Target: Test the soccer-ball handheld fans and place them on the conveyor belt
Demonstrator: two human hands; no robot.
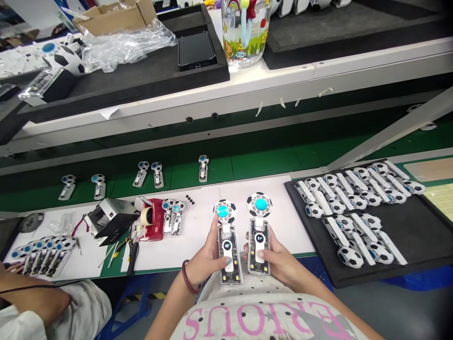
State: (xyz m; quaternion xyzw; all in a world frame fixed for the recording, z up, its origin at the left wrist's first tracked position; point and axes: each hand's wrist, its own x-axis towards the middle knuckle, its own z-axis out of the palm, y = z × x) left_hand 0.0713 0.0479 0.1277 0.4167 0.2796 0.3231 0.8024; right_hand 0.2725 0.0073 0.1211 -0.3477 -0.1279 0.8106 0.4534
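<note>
My left hand (208,259) grips a small handheld fan (228,241) with a football-patterned head, a turquoise centre and a clear body showing a lit display. My right hand (279,262) grips a second, matching fan (259,231) beside it, thumb on its white front button. Both fans stand upright side by side at the near edge of the white bench (198,236), close to my body.
A black tray (417,231) at right holds several football-headed fans lying flat. A red tape dispenser (152,219), a small box and tools lie at left. Several fans ride the green conveyor (247,165). Another person's arm (31,297) rests at bottom left by a fan row.
</note>
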